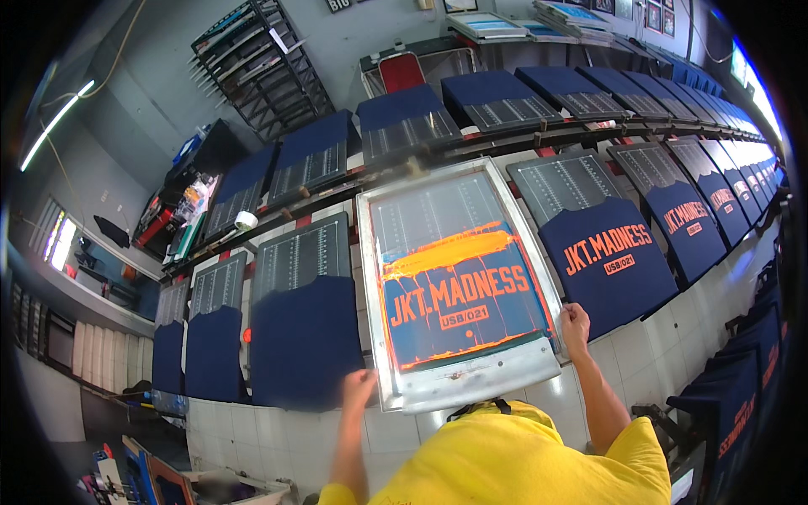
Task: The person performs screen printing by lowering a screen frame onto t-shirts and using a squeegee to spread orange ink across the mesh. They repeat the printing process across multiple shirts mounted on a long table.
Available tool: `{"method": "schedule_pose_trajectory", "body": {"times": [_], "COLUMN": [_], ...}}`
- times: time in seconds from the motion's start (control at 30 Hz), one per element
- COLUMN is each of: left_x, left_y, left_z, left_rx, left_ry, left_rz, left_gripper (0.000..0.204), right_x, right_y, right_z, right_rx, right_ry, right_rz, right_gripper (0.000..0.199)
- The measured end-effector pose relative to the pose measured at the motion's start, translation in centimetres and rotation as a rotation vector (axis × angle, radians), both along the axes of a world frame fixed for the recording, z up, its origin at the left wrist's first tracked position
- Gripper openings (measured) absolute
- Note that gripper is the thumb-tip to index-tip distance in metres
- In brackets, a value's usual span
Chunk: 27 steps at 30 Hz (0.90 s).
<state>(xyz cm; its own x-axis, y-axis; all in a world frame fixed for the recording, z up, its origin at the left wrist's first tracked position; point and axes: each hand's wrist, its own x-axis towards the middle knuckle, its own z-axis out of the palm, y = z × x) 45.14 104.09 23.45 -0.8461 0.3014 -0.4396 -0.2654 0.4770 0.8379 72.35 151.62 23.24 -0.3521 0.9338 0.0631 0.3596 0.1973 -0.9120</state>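
Directly before you, in the near row of boards, a metal-rimmed printing screen (pixel 454 385) lies over its station, between a plain navy shirt (pixel 303 337) to the left and a navy shirt with orange lettering (pixel 623 301) to the right. Your right hand (pixel 576 326) is closed on the frame's right edge, toward the near end, fingers curled in narrowly. Your left hand (pixel 359 387) is at the near left corner with its fingers bent; it is blurred, so I cannot tell whether it grips the rim. A thick band of orange ink (pixel 454 252) crosses the mesh above the lettering, with thin drips running down. Beyond, a white roll of tape (pixel 246 220) sits left of the screen, and a red chair (pixel 401 72) stands behind the far row.
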Motion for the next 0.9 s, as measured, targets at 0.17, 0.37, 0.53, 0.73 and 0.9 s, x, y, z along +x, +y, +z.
{"method": "schedule_pose_trajectory", "body": {"times": [0.17, 0.37, 0.53, 0.73, 0.9], "left_x": [0.4, 0.7, 0.8, 3.2, 4.7], "left_y": [0.2, 0.3, 0.1, 2.4, 0.7], "left_z": [1.8, 3.0, 2.7, 3.6, 2.9], "left_rx": [0.057, 0.135, 0.156, 0.149, 0.152], "left_ry": [-0.083, -0.141, -0.152, 0.089, 0.224], "left_rz": [0.020, 0.043, 0.078, 0.214, 0.257], "left_gripper": [0.030, 0.030, 0.027, 0.029, 0.028], "right_x": [-0.1, -0.1, -0.7, 0.0, 1.2], "right_y": [0.3, 0.2, -0.1, 0.3, -1.3], "right_z": [-0.4, -0.1, 1.9, 2.2, 3.1], "right_rx": [-0.010, 0.029, -0.135, -0.182, -0.150], "right_ry": [-0.078, -0.103, -0.287, -0.290, -0.192], "right_rz": [-0.021, -0.029, 0.011, 0.026, 0.004], "right_gripper": [0.014, 0.024, 0.039, 0.041, 0.042]}}
